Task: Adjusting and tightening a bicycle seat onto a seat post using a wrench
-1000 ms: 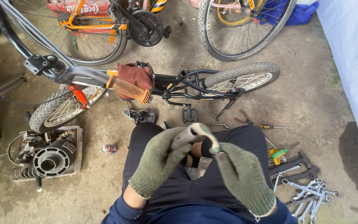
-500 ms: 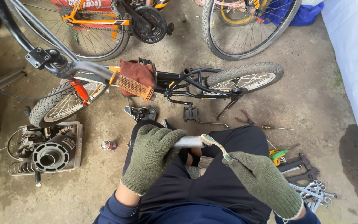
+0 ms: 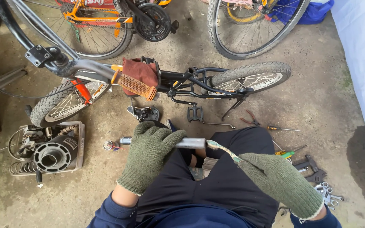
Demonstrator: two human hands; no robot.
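Left hand (image 3: 148, 154): gloved and closed fully around the middle of a metal tube (image 3: 189, 142); both tube ends are left showing.
Right hand (image 3: 275, 179): gloved and closed on the handle of a small brush (image 3: 220, 148); the bristle end is held against the tube's open end, at 10 o'clock from the hand.
Tube location: held above the lap, over dark trousers (image 3: 229, 177), at 6 o'clock from the small bicycle (image 3: 165, 82) lying on the concrete floor (image 3: 317, 97).
Tube long axis: nearly horizontal across the view, running 9 o'clock to 3 o'clock.
Tube pointing: open end faces 3 o'clock, toward the brush; capped end faces 9 o'clock, toward the small can (image 3: 110, 145).
Risk, slip: the smooth tube could be rotated or slid inside the knitted glove if the brush is pressed hard.
Risk, snag: glove fibres could be caught on the tube's edge.
Risk, drop: a released tube could be lost among the spanners (image 3: 328, 192) and pliers (image 3: 250, 120) on the floor.
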